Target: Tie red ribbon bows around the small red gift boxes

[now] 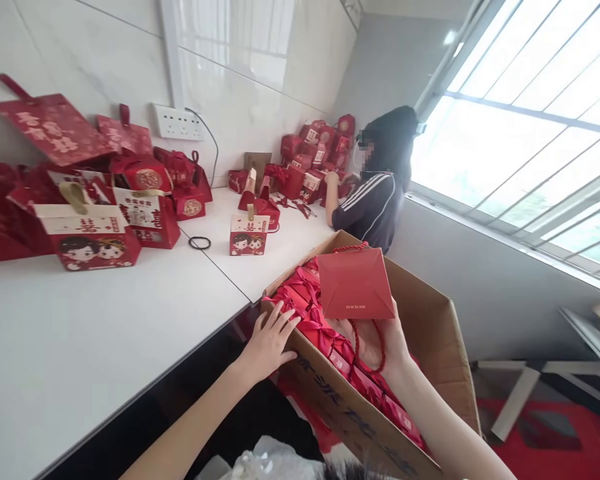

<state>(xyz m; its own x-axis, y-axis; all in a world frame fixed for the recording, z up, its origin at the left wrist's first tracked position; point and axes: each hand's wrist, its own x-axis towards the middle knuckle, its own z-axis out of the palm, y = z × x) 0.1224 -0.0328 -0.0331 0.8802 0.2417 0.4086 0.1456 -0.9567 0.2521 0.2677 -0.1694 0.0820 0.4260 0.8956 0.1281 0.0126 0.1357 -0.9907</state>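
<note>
A brown cardboard box (430, 313) sits tilted beside the white table, packed with several flat red paper bags (305, 293). My right hand (380, 340) holds one red paper bag (354, 283) above the box, its red cord handle looping over my palm. My left hand (270, 340) rests on the near rim of the box, fingers spread over the edge and touching the red bags inside.
The white table (105, 333) carries red gift boxes (95, 233) at the left, a small one (249, 235) mid-table and a black hair tie (199, 243). A seated person (375, 193) works on more red boxes (315, 157) in the far corner. A window is at the right.
</note>
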